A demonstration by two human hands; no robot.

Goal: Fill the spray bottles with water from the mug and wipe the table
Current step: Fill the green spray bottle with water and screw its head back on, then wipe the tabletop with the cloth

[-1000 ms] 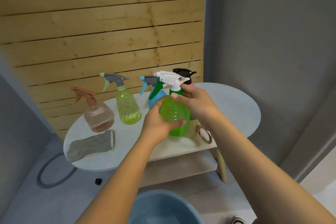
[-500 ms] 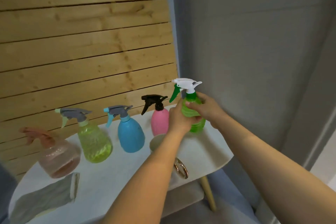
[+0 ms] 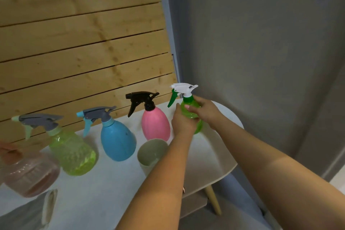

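Bright green ribbed bottle [image 3: 190, 112] with white sprayer head and dark green trigger. Beside it, pink bottle [image 3: 155, 124] topped in black. Blue bottle [image 3: 117, 144] with grey head, turquoise nozzle and trigger. Translucent yellow-green bottle [image 3: 72, 153], diamond-textured, grey head, pale mint trigger. Clear pinkish-brown ribbed bottle [image 3: 28, 175] with terracotta head. Pale sage mug [image 3: 152, 152]. Grey cloth [image 3: 28, 211] with off-white edge. White table [image 3: 214, 155], light wooden leg. Honey-coloured knotty plank wall [image 3: 84, 43]; plain grey wall [image 3: 261, 52].

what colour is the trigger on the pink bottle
Black, as is the whole spray head, clear in the head view.
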